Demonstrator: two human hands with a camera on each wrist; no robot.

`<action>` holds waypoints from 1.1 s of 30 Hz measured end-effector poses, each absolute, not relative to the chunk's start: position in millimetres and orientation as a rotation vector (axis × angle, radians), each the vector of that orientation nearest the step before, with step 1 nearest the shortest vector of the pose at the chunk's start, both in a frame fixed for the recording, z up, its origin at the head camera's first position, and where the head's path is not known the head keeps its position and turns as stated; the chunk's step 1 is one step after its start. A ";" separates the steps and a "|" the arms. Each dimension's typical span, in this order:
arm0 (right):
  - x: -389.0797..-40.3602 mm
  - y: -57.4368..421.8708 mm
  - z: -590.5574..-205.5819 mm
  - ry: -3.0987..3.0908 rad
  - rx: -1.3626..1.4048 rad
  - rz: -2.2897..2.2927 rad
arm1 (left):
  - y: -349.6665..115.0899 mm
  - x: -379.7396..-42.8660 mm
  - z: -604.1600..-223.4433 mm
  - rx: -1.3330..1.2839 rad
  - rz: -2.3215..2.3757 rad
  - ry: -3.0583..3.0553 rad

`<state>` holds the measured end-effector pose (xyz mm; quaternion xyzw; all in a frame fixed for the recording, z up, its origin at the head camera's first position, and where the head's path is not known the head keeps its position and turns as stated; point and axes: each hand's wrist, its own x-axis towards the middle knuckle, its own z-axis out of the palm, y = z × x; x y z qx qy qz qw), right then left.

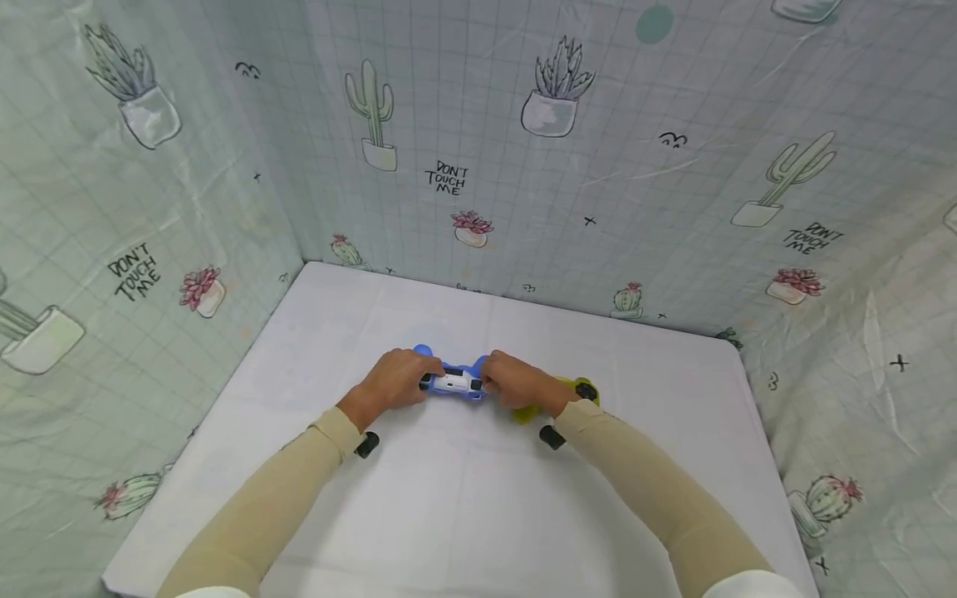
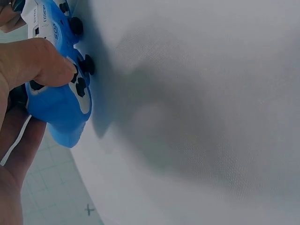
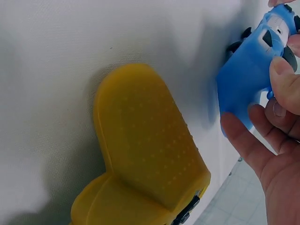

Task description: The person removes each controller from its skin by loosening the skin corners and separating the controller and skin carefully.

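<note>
A blue game controller (image 1: 458, 383) with a white strip and black buttons is between my hands over the white table. My left hand (image 1: 395, 379) grips one end; in the left wrist view its thumb (image 2: 49, 70) lies by the direction buttons, with fingers behind. My right hand (image 1: 516, 382) pinches the other end. In the right wrist view, its thumb (image 3: 286, 82) and fingertips meet the blue rubbery surface (image 3: 243, 75) near the shoulder buttons. A yellow controller (image 3: 140, 140) with a dotted, rubbery cover lies on the table below my right wrist, partly hidden by it in the head view.
The white table (image 1: 449, 498) meets patterned fabric walls (image 1: 478, 149) at the back and both sides. Black wrist cameras (image 1: 552, 437) show beneath both forearms.
</note>
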<state>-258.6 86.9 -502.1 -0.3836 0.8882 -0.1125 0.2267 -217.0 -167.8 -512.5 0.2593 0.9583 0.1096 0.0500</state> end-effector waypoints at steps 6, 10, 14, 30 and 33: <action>-261.6 88.0 -507.2 2.463 -0.987 -0.495 | -166.5 -218.3 -513.1 0.805 0.345 2.921; -261.2 89.0 -510.4 2.460 -0.907 -0.596 | -165.7 -218.9 -513.4 0.793 0.343 2.909; -259.8 89.6 -509.7 2.454 -0.849 -0.656 | -164.9 -218.9 -512.5 0.786 0.340 2.916; -246.4 73.0 -515.3 2.619 -1.206 -0.516 | -168.4 -219.0 -512.9 0.820 0.345 2.956; -240.5 69.2 -517.7 2.711 -1.279 -0.451 | -167.7 -218.2 -512.9 0.810 0.345 2.958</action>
